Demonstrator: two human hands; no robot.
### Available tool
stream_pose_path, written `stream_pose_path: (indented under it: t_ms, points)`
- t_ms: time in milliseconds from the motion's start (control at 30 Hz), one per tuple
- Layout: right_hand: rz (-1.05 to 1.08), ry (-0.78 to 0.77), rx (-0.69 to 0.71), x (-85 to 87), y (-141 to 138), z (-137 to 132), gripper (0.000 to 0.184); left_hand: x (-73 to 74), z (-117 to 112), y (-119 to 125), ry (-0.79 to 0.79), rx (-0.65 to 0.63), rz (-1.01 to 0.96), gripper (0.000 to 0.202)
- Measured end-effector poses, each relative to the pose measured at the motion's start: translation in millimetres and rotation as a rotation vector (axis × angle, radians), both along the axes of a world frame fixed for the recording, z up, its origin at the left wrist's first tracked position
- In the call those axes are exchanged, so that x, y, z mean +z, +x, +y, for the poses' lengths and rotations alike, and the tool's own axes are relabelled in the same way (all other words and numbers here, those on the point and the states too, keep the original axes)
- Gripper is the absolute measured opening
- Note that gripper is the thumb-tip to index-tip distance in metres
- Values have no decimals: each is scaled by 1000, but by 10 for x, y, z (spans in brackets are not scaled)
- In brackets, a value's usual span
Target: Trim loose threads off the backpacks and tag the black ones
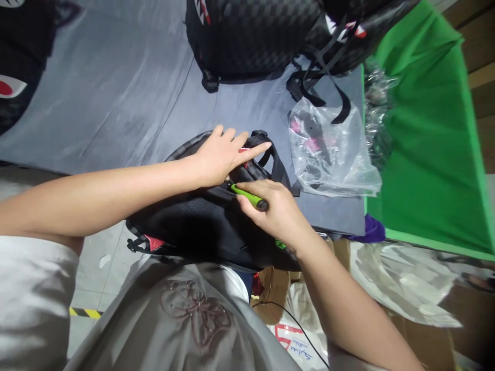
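Note:
A black backpack [193, 221] lies at the near edge of the table against my body, its straps and some red trim showing. My left hand [220, 154] rests on its upper side with the fingers spread and one stretched to the right; the thumb is mostly hidden. Just below it, my right hand [274, 206] is closed around a tool with a bright green handle [249, 197] and a black end. The tool's dark tip points up and left at the bag beside my left hand. What the tip touches is too small to make out.
Dark checkered backpacks [259, 41] with printed teeth stand at the back of the grey-covered table [127, 103]; another bag [23, 62] is far left. A clear plastic bag [332, 154] lies right, beside a green fabric panel [429, 139]. Cardboard and plastic [402, 278] sit below.

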State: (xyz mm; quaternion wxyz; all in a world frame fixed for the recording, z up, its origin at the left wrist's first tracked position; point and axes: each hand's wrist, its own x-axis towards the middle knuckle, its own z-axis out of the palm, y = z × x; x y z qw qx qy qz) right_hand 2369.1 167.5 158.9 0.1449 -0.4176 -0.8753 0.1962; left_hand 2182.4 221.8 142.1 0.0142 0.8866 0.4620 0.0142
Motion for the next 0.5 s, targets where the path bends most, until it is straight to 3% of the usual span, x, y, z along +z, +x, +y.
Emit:
stream_pose_path:
  t_ms: [233,400,500]
  points:
    - [-18,44,-18,-5,95,-63,24,50,59,-80,-33,-54,18,102]
    - [47,72,-15,-61,50,-26,22,137,-13,-82,-29,111,35,104]
    - [52,58,32,-74,8,16,22,153,-12,-76,-72,121,60,104]
